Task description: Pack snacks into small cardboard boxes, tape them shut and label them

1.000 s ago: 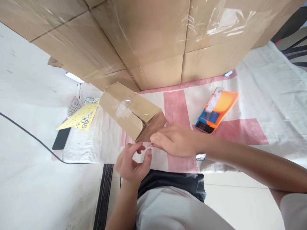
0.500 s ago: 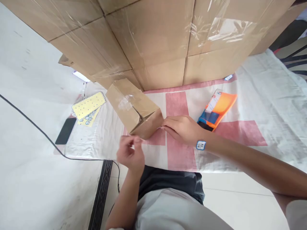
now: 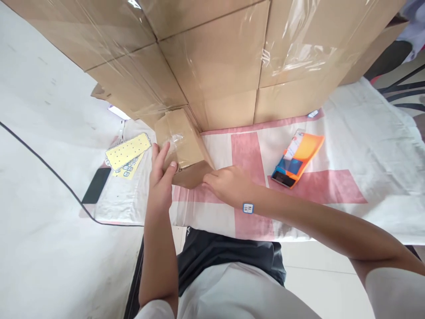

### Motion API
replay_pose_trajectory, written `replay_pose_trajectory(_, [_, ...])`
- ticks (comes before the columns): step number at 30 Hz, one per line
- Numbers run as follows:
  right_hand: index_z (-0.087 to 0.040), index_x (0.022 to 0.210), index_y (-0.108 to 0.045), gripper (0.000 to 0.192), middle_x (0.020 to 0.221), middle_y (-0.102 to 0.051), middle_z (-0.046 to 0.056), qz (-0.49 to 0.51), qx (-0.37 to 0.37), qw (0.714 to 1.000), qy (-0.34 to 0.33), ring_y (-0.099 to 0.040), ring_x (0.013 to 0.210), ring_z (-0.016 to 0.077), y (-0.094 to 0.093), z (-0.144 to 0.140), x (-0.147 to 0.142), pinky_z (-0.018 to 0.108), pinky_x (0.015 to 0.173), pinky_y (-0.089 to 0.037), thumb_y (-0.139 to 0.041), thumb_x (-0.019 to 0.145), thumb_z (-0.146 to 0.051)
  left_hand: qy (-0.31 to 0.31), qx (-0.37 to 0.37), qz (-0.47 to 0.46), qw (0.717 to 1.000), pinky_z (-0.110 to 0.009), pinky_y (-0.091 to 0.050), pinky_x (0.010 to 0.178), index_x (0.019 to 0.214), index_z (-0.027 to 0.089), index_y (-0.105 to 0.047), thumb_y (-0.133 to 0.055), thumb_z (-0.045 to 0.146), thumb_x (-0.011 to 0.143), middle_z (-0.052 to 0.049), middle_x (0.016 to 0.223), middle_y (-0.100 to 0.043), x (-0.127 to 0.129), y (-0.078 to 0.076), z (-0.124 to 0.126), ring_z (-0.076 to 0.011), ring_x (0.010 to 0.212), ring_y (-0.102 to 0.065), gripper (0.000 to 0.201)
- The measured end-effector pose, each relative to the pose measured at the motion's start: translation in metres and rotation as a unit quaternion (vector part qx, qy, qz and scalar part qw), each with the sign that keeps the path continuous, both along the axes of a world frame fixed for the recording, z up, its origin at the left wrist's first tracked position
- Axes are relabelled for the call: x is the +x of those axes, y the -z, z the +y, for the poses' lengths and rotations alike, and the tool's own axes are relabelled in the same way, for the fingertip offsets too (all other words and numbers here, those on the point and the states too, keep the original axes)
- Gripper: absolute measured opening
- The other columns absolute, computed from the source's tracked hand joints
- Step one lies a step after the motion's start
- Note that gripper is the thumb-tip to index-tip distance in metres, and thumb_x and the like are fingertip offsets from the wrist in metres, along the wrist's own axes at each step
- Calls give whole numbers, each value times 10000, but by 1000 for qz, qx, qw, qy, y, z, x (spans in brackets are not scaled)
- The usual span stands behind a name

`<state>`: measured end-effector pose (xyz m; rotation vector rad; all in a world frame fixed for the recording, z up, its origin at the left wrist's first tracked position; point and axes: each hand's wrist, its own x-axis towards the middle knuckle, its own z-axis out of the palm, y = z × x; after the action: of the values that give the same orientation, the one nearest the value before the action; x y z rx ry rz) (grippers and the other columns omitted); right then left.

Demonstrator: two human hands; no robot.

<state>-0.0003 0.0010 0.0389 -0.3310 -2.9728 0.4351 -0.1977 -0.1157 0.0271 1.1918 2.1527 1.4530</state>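
No legible text: print on orange packet (image 3: 296, 159), yellow sheets (image 3: 128, 151) and wrist sticker (image 3: 247, 208) too small

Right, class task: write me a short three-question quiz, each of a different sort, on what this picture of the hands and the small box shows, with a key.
1. True or false: the left hand lies flat on the pink-and-white cloth, clear of the small cardboard box.
2. Which thing lies right of the right hand? A. the orange and blue packet B. the black phone C. the yellow dotted card
3. Fill in: behind the small box stands a wall of large cardboard ______.

Key: 1 false; 2 A; 3 boxes.
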Motion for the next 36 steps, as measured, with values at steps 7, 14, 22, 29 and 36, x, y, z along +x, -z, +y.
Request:
replay_pose_trajectory(7, [-122,1058,-669,241,961,-767,123,-47,14,997,55,-730,826,263,-8,-14,-31,330,554,-312,-478,933,-43,5,-19,-1,1000,-476,-80,1318,1492,402,-527,-587,401,982,59,1748,-127,8,-9,-1,-254,1624,-40,513])
replay_pose_trajectory(14, [-126,1098,-636,383,1059,-708,188,109,4,971,213,-660,1033,337,16,-7,-27,400,771,-497,-621,973,-488,4,-6,-22,1000,-464,-151,1311,1431,369,-596,-602,354,963,15,1739,-168,3,-7,-8,-258,1621,-98,468])
replay_pose_trajectory(22, [-199,1623,-228,975,1474,-556,186,183,-172,950,183,-587,1285,315,38,-4,-47,452,1031,-509,-792,857,-412,20,18,-26,999,-418,-170,1311,1403,335,-624,-605,407,961,8,1740,-172,-5,-2,-1,-261,1618,-122,448])
replay_pose_trajectory(29, [-204,1646,-215,888,1385,-643,178,291,-161,932,145,-629,1242,290,33,-35,26,457,1026,-545,-673,947,-504,50,113,14,992,-463,-154,1322,1500,417,-520,-560,408,978,58,1714,-263,69,-27,-46,-278,1609,-159,524])
replay_pose_trajectory(36, [-314,1487,-518,592,1253,-726,149,358,-7,849,389,-716,1110,378,19,-32,242,571,923,-595,-612,954,-554,351,192,129,907,-589,-345,1247,1494,346,-505,-652,373,926,-50,1747,-106,208,-67,14,-384,1587,-197,587])
